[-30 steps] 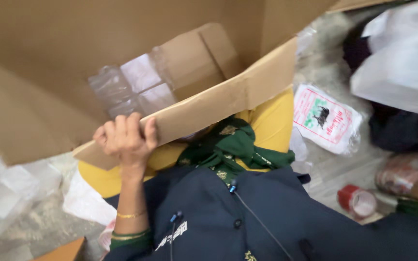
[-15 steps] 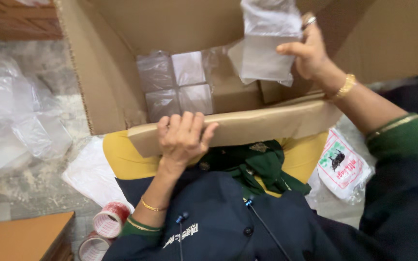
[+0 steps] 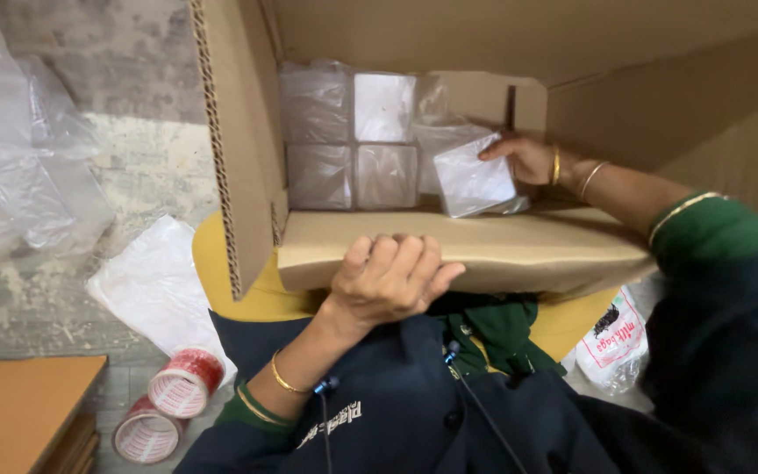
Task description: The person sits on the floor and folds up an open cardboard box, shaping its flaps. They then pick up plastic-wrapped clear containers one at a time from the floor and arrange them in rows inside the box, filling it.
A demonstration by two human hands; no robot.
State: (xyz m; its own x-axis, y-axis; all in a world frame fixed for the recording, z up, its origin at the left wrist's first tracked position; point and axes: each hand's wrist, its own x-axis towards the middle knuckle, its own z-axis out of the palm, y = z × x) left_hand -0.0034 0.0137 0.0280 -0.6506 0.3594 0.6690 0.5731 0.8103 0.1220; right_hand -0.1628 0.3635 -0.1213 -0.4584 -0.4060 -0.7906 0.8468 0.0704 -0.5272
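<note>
At far left of the frame, loose clear plastic bags (image 3: pixel 19 158) lie on the floor; two rolls of red-and-white tape (image 3: pixel 168 405) sit at lower left. At centre, a large cardboard box (image 3: pixel 239 149) lies on its side, holding wrapped white square packs (image 3: pixel 348 140) stacked in two rows against its back wall. The left hand (image 3: pixel 388 279) curls over the lower flap (image 3: pixel 484 250), fingers bent, gripping its edge. Right of centre, the right hand (image 3: pixel 528 160), its grip closed, holds one wrapped pack (image 3: pixel 474 183) inside the box, beside the stack.
</note>
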